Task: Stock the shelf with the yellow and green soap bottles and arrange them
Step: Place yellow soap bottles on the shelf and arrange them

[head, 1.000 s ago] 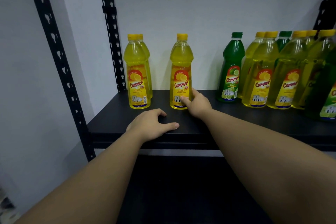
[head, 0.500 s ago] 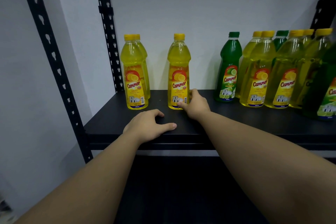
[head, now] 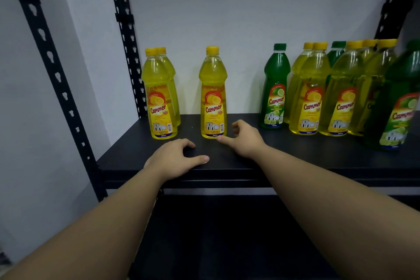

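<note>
Two hands are on the shelf point(head: 295, 161). The right hand point(head: 244, 140) was gripping the base of the single yellow bottle point(head: 213, 95) a moment ago — now its fingers are loosely spread and hold nothing, only the thumb tip is close to the base. The left hand point(head: 176, 158) rests as before on the front edge, fingers bent, holding nothing. So this bottle seems placed, upright, beside the yellow pair point(head: 159, 95) on the left. I count two there, one single, then the right group point(head: 341, 88): at least three green and about six yellow — overlap makes this unsure.
</note>
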### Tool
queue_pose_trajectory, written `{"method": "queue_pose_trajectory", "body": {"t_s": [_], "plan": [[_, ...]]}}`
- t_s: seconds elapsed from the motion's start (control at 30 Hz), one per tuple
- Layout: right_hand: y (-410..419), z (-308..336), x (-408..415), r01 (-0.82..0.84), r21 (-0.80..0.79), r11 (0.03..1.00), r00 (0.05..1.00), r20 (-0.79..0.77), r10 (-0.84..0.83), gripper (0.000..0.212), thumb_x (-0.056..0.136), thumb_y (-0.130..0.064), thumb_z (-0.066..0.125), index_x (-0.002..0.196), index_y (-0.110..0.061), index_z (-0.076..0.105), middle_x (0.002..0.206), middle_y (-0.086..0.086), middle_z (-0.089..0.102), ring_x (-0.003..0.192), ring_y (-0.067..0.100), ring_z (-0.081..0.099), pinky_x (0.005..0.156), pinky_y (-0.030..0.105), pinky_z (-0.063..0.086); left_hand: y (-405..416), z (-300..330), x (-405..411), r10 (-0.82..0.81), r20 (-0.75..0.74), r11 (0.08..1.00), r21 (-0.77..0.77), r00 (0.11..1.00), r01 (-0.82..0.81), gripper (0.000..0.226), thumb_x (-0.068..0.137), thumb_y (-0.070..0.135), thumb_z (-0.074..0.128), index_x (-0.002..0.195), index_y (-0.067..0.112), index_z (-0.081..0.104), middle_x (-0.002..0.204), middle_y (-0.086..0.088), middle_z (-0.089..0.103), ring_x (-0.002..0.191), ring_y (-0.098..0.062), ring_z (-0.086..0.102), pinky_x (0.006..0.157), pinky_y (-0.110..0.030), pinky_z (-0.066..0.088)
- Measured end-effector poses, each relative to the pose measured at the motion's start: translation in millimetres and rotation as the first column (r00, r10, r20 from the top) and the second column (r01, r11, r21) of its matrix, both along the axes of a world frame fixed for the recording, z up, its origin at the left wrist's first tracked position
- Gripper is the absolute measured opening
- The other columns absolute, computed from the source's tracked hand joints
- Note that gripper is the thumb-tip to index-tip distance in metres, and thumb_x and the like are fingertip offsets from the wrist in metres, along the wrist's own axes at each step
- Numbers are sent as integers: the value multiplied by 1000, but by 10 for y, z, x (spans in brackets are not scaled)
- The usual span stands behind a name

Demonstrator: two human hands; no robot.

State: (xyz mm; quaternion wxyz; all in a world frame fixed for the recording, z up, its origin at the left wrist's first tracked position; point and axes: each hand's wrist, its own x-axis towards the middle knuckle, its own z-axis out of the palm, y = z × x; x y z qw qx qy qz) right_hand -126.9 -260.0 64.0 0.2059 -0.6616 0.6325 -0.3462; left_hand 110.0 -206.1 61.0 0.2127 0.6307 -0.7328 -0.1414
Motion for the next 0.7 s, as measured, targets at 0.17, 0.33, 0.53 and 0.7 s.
{"method": "queue_pose_trajectory", "body": {"t_s": [0.17, 0.33, 0.53, 0.7], "plan": [[62, -4, -72, -14, -7, 1000, 1000, -9, 13, 81, 77, -60, 82, 139, -16, 54, 135, 4, 62, 121, 21, 60, 97, 35, 52, 13, 27, -26, -8, 11, 1000, 26, 1000, 8, 85, 69, 89, 60, 136, 36, 58, 144, 10, 57, 131, -14, 52, 106, -41, 47], [-47, 15, 82, 29, 0, 1000, 998, -54, -29, 85, 75, -64, 81, 142, -19, 52, 132, 3, 64, 120, 23, 61, 93, 37, 53, -6, 25, -26, 0, 11, 1000, 28, 1000, 0, 88, 65, 92, 59, 135, 38, 59, 143, 12, 57, 130, -13, 53, 105, -41, 48], [-274, 40, 223, 81, 40, 996, 989, -128, -75, 84, 69, -83, 69, 132, -30, 50, 124, 3, 65, 115, 26, 61, 92, 48, 55, -55, 6, -13, -2, -8, 1000, 21, 1000, 2, 92, 59, 94, 58, 132, 38, 60, 140, 13, 57, 128, -12, 53, 106, -42, 48], [-349, 66, 178, 33, 74, 997, 979, -202, -17, 77, 79, -75, 68, 133, -25, 48, 127, 5, 63, 118, 28, 59, 94, 51, 53, -100, 17, -15, -7, -71, 1000, 14, 997, 8, 73, 69, 81, 72, 125, 36, 64, 133, 15, 59, 125, -9, 52, 101, -35, 46]]}}
